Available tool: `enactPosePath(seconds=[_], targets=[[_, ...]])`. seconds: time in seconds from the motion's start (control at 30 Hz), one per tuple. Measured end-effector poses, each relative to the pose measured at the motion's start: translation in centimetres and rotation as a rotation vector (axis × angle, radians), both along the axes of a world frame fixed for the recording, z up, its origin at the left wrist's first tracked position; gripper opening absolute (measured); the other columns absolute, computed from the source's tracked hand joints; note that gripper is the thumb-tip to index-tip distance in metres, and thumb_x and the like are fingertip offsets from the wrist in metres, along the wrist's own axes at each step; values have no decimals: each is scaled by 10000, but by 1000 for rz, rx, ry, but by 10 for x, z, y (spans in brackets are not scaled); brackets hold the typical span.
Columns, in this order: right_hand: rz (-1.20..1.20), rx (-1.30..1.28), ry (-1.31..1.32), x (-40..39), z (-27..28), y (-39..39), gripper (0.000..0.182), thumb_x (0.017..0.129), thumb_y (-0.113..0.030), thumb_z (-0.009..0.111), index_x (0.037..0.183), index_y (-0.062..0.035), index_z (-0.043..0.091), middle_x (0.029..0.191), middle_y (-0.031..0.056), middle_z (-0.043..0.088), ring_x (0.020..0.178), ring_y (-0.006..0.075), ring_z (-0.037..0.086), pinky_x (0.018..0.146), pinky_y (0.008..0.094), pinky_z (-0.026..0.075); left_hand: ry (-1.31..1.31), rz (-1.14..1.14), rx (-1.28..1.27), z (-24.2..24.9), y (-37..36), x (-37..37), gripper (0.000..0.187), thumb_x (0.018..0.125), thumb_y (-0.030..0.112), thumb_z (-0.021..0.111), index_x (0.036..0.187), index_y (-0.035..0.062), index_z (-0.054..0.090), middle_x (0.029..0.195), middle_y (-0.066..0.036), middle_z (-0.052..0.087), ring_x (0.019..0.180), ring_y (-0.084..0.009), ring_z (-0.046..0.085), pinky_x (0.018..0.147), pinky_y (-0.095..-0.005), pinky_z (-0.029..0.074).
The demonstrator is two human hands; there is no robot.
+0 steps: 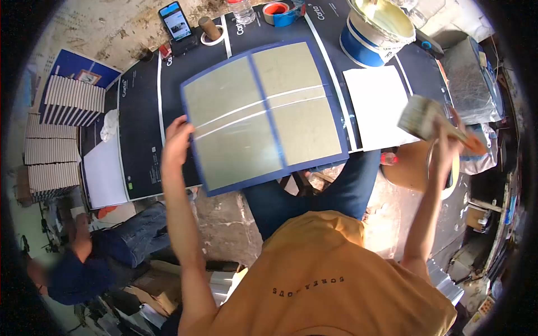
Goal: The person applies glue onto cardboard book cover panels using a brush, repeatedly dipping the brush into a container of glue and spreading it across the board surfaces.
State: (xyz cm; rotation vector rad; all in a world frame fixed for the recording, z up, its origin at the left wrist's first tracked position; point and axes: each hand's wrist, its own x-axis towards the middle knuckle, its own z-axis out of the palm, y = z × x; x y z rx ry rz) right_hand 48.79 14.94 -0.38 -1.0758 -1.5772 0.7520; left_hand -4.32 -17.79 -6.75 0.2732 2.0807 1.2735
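Observation:
A large blue-bordered sheet with grey boards (230, 148) lies across the middle of the dark table, its near edge overhanging toward my lap. A blue band runs between the boards, and narrow white-edged strips cross them. My left hand (177, 144) is closed at the sheet's left edge, fingertips on the border. Off to the right, my right hand (446, 147) grips a wide paintbrush (419, 119), bristles pointing left and orange handle end to the right. The brush is slightly blurred and overlaps the edge of a white sheet (372, 103) on the table.
A white-and-blue bucket (367, 42) with pale contents stands at the back right. Tape rolls (279, 14), a phone (176, 22) and a bottle (242, 11) line the back. Stacked boards (53, 151) stand at left, near another person (106, 252). White paper (105, 176) lies on the table's left end.

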Motion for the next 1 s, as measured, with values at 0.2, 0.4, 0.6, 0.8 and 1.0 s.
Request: enactPosePath(seconds=[0.2,0.4,0.6,0.8,1.0], targets=[[-451,68,7,119,54,23,375,894,-160,745,1195,37,635,1085,84,681,966,128,640,848,284,525,16,56,130,-11,-103,-95,489,801,50,611,1272,-66,547,1110,-97,649,921,-157,619,840,-255,479],[-318,-41,-11,186,44,123,251,895,-105,735,1097,39,693,909,31,685,760,85,599,678,221,478,359,57,-287,-51,-178,-186,567,776,110,684,1286,-99,550,1056,-109,677,945,-176,639,869,-281,494],[-257,212,-272,127,84,154,292,947,-143,660,1177,35,642,1068,133,663,917,180,619,813,287,506,782,155,-505,-38,-203,-217,538,789,167,691,1281,-28,594,1104,-152,690,993,-249,662,901,-343,507],[-416,668,-1027,65,159,173,304,973,-239,579,1187,-43,669,1117,225,670,1025,323,638,891,406,481,1109,74,-79,38,-196,-184,269,910,68,598,1144,-40,675,1171,-128,682,1091,-241,634,975,-329,460],[-33,446,-159,-76,167,227,390,888,-334,667,987,41,709,853,132,728,778,200,688,748,340,523,867,99,32,61,-197,-70,367,967,213,467,1144,-64,632,1155,-122,652,886,-156,554,788,-289,435]])
